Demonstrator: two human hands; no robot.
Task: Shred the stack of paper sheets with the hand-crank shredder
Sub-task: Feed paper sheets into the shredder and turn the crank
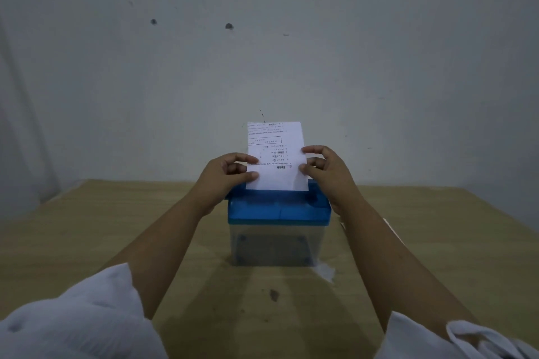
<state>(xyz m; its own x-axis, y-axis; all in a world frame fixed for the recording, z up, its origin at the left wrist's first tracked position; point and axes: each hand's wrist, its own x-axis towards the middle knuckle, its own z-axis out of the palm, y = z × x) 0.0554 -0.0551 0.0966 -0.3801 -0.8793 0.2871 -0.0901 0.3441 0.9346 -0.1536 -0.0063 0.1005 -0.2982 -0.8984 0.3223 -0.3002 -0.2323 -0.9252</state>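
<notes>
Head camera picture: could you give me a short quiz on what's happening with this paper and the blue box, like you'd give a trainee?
1. True or false: the printed sheet stands upright with its lower edge at the blue top of the shredder.
2. The left hand and right hand are up at the sheet. Which of them pinch it? A) left only B) right only C) both
3. Fill in: the clear bin stands on a wooden ____.
Key: 1 true; 2 C; 3 table.

A wide-angle head-worn view looks forward and down, close to the blue-lidded clear plastic shredder (278, 211), facing a grey painted wall (379, 67).
</notes>
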